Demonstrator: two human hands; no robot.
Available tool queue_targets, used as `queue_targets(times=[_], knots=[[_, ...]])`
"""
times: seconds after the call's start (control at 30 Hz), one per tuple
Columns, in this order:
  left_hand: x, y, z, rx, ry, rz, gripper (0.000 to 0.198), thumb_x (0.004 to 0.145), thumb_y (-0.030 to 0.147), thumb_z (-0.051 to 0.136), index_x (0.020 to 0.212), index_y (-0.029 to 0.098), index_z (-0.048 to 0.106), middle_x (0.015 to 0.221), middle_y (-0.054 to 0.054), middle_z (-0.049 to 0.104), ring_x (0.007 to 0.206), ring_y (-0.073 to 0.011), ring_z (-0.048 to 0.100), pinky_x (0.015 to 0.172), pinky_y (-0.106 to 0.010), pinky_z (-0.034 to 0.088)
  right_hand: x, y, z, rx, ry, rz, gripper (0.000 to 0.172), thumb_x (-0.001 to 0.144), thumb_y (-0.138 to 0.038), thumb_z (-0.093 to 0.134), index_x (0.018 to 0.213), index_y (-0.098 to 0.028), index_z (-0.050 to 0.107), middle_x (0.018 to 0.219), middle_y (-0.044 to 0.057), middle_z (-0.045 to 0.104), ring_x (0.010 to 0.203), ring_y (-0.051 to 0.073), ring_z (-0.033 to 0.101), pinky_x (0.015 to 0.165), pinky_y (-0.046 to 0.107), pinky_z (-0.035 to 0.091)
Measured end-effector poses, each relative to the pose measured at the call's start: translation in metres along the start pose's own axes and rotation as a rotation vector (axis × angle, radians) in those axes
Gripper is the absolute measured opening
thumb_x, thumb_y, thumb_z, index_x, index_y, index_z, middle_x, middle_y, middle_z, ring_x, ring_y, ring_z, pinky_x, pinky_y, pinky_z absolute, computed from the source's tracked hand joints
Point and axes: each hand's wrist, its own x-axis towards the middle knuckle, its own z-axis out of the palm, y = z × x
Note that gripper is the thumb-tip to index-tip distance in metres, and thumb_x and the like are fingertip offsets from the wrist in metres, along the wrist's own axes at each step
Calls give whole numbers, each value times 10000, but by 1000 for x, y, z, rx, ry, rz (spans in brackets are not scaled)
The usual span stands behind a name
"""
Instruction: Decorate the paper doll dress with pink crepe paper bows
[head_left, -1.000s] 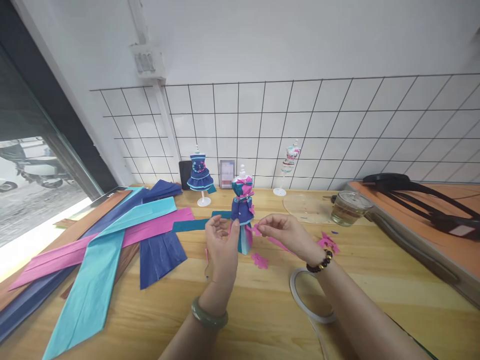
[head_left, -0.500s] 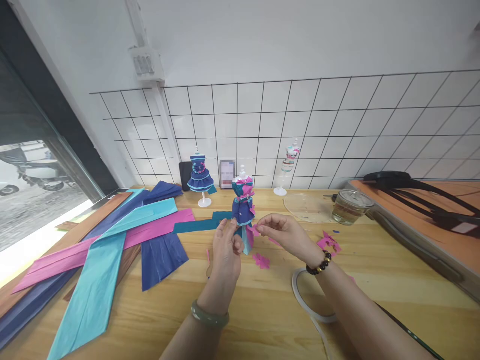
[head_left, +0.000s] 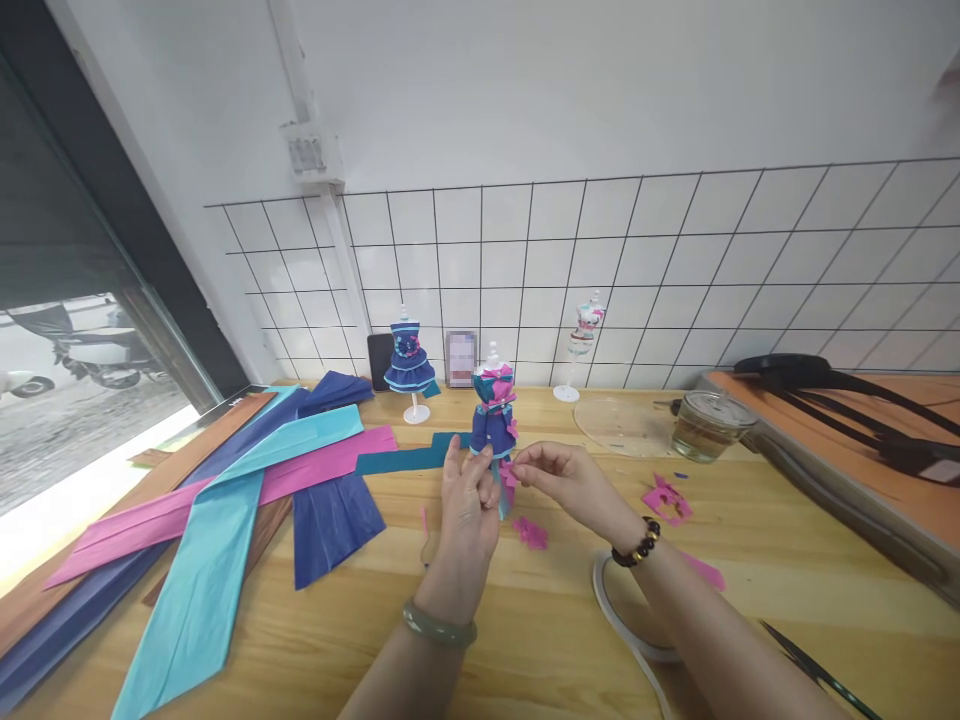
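A miniature dress form [head_left: 493, 420] stands upright in the middle of the table. It wears a navy skirt, a teal and pink top with a bow, and light blue and pink strips hanging below. My left hand [head_left: 471, 505], wearing a jade bangle, is closed at the front left of the skirt, thumb and fingertips at its hem. From the right, my right hand [head_left: 562, 480], with a beaded bracelet, pinches a small pink paper flower [head_left: 508, 473] against the lower skirt. Another pink flower [head_left: 531, 533] lies just below on the wood.
Crepe paper strips [head_left: 217, 510] overlap at left. Behind stand a navy-dressed form [head_left: 409, 365], a phone [head_left: 460, 360] and another small form [head_left: 585, 335]. At right are a glass [head_left: 709, 428], pink scraps [head_left: 666, 500], a tape roll [head_left: 616, 612], scissors [head_left: 814, 668] and a black-strapped object [head_left: 847, 400].
My view has shifted slightly, so the scene sits lower and to the right. My right hand's flower is now closer against the skirt, and my left fingers have closed in at the hem.
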Motion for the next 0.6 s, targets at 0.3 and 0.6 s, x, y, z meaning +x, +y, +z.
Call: queue_targets(times=[0.3,0.6], knots=[[3,-2,-4,34,-20,37,480,670,90,643,1074,239,430,558,108,452,323,5,275,324,-121,216,11,-6,14,34,129,-64,274,695,-435,646,767,-171,639,696,33,642,622,140,555,597,277,475],[4,-2,-6,30,-34,44,511,652,142,683,1091,234,438,500,127,361,314,-4,272,321,-134,187,23,-4,26,-91,215,-84,259,715,-429,620,768,-175,631,654,28,619,565,141,508,523,273,434]])
